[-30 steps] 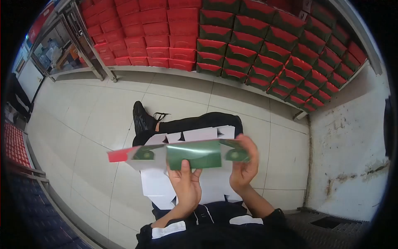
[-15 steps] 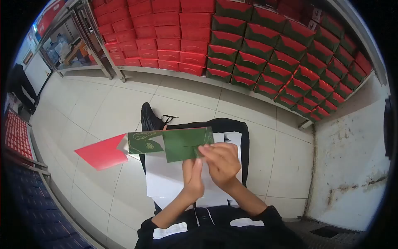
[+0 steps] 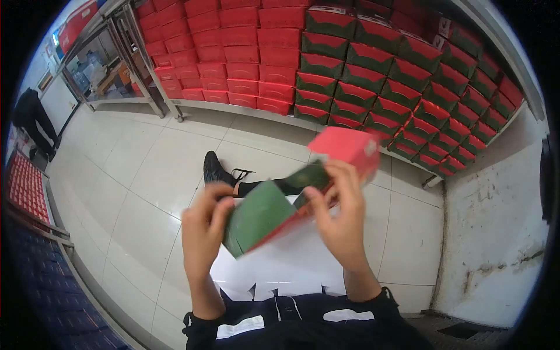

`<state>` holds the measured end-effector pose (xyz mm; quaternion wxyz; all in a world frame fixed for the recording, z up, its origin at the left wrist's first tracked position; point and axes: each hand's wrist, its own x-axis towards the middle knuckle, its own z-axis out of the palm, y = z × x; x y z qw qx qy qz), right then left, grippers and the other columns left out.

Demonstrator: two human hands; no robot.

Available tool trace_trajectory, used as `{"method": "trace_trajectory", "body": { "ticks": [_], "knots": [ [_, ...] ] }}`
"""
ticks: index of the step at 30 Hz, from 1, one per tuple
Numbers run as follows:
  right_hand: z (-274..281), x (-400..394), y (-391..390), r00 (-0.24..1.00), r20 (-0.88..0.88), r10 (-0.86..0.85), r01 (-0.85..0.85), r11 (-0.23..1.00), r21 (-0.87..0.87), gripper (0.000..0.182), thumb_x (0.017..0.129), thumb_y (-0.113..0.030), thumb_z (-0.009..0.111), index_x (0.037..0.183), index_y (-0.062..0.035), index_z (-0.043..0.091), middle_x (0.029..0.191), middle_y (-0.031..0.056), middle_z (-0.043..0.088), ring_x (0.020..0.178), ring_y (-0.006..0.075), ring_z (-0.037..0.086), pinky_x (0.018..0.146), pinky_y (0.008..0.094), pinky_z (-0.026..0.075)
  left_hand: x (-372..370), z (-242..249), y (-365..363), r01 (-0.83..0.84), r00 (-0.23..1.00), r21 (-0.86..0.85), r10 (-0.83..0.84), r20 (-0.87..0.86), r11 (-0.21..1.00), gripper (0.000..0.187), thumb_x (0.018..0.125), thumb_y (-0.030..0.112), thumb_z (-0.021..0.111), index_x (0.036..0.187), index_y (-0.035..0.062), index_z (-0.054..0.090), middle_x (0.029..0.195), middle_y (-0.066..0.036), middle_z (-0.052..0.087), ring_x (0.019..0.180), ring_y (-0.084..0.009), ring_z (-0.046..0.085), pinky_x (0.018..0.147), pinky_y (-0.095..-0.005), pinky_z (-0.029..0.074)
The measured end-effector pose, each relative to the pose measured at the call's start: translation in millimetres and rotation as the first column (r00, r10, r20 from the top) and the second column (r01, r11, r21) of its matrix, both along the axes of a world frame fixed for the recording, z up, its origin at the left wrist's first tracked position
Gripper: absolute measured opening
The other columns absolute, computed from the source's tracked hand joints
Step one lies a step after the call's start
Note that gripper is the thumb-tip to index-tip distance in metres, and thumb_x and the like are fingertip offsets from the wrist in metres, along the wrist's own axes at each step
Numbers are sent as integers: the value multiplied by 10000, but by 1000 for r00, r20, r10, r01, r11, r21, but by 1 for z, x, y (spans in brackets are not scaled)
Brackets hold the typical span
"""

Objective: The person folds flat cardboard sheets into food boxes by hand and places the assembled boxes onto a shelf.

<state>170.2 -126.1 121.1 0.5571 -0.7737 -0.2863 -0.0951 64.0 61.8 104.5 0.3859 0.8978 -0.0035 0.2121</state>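
A partly folded green and red cardboard box is held up over my lap, tilted and a little blurred. At its green end, my left hand grips the edge between thumb and fingers. Further along, my right hand pinches the green middle part with its thumb in front. Beyond that hand, the pink-red flap sticks out to the upper right, smeared by motion. Under the box, white card sheets with notched edges lie across my lap.
Stacked red boxes and green-and-red boxes fill the shelf ahead. Dark blue boxes stand at lower left. A person in black is at the far left. A stained wall rises on the right.
The box has been turned about, so its red flap moved from the left to the upper right. My left hand shifted left to the green end; my hands are now further apart.
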Motion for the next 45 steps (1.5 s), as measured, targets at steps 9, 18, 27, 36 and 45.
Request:
{"method": "trace_trajectory", "body": {
  "ticks": [9, 18, 27, 36, 45],
  "knots": [
    [46, 15, -32, 809, -123, 574, -573, 818, 52, 158, 685, 75, 682, 805, -27, 694, 771, 49, 598, 694, 114, 560, 598, 205, 437, -8, 3, -32, -202, 936, 421, 47, 349, 884, 494, 579, 101, 754, 1045, 220, 643, 966, -65, 471, 878, -222, 479, 817, -404, 405],
    [16, 11, -15, 874, 201, 442, -439, 896, -65, 217, 627, 52, 727, 824, -36, 700, 800, 69, 613, 650, 135, 569, 537, 221, 447, -9, -10, -9, -212, 911, 594, -63, 407, 776, 542, 595, 156, 758, 1064, 342, 561, 996, 27, 510, 928, -155, 472, 972, -442, 266],
    [-13, 11, -12, 828, 23, 560, -555, 825, -102, 454, 677, -64, 748, 1103, -40, 592, 1017, 110, 576, 841, 178, 578, 655, 259, 488, -19, -28, -13, -145, 877, 330, -34, 480, 933, 561, 646, 365, 765, 1128, 358, 477, 1006, 74, 538, 933, -132, 464, 985, -440, 206],
    [-13, 0, 1, 959, 56, 278, -277, 960, -25, 170, 686, 111, 633, 795, -6, 691, 747, 87, 643, 662, 140, 606, 583, 212, 467, -13, -36, -9, -147, 885, 647, -192, 424, 748, 429, 682, 384, 701, 1092, 347, 579, 939, 91, 476, 895, -105, 445, 1015, -431, 207],
    [-21, 2, 4, 845, 254, 470, -447, 883, -146, 274, 672, -90, 737, 934, -43, 674, 954, 98, 657, 796, 253, 607, 703, 301, 472, -12, -45, -3, -142, 888, 529, -128, 441, 837, 496, 664, 453, 715, 1120, 338, 557, 1012, 90, 514, 932, -131, 454, 1024, -454, 230]
  ]
}}
